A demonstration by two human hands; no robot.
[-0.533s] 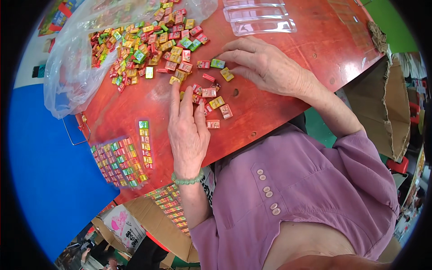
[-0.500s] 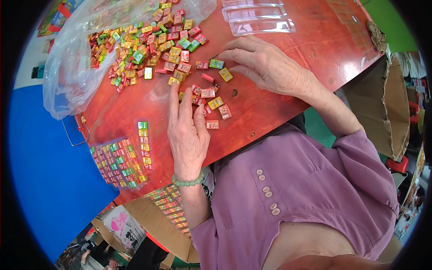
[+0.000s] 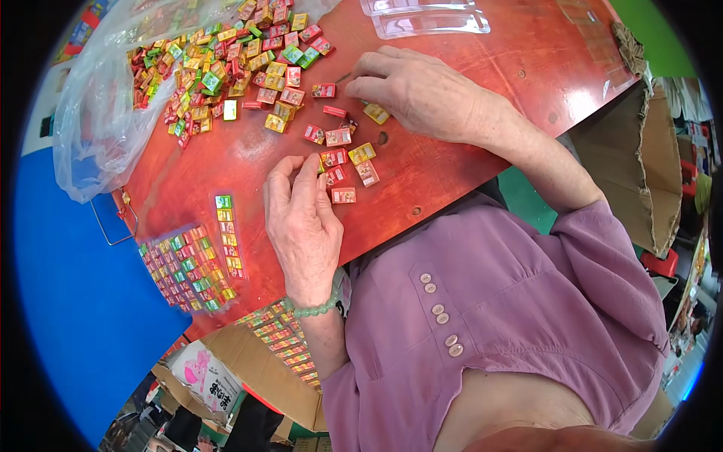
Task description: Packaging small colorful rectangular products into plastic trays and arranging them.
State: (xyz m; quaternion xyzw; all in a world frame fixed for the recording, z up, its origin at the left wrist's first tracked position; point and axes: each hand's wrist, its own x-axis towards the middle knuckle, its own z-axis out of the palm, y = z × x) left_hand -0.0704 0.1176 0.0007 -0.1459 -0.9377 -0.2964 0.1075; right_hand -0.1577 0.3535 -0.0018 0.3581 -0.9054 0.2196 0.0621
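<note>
Loose candy-sized boxes in red, yellow and pink lie between my hands on the red table (image 3: 482, 68). My left hand (image 3: 303, 226), with a green bead bracelet (image 3: 315, 309), has bent fingers, their tips at the left edge of this group. A yellow-green sliver shows by its index finger, next to a red box (image 3: 334, 157); what the fingers hold is mostly hidden. Farther right, my right hand (image 3: 418, 94) is curled palm down, fingertips hidden below it. Beside it are a yellow box (image 3: 376, 114) and a red box (image 3: 324, 90).
A large heap of boxes (image 3: 233, 60) spills from a clear plastic bag (image 3: 94, 143). At left lie a packed block of boxes (image 3: 188, 267) and a single row (image 3: 227, 237). Clear plastic trays (image 3: 429, 19) sit at the back. Cardboard cartons (image 3: 621, 173) stand beyond the table edges.
My left fingers have bent in from a stretched pose. My right hand has moved left and curled over the spot where a green box lay, which is now hidden. The view has shifted slightly.
</note>
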